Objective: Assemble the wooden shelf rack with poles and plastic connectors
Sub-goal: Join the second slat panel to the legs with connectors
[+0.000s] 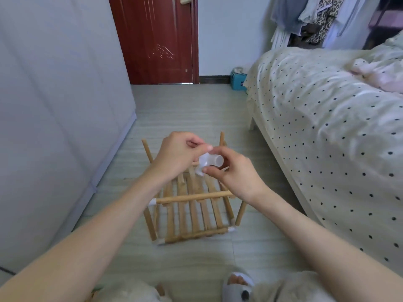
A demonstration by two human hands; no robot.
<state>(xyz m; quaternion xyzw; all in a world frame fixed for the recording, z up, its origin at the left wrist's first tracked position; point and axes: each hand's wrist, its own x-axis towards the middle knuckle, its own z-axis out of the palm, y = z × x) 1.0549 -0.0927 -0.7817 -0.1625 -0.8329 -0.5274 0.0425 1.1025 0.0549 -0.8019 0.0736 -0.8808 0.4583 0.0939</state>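
**Connector held ready above the rack**

You pinch the white plastic connector between both hands: left hand fingers closed on its top, right hand fingers gripping its lower end, likely orienting its sockets. The half-built wooden rack stands on the floor directly beneath, poles upright awaiting it.

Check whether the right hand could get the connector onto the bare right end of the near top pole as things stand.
Probably yes: the right hand and left hand hold the plastic connector above the pole end, with nothing between them.

Both hands raised together — fingers pinching.
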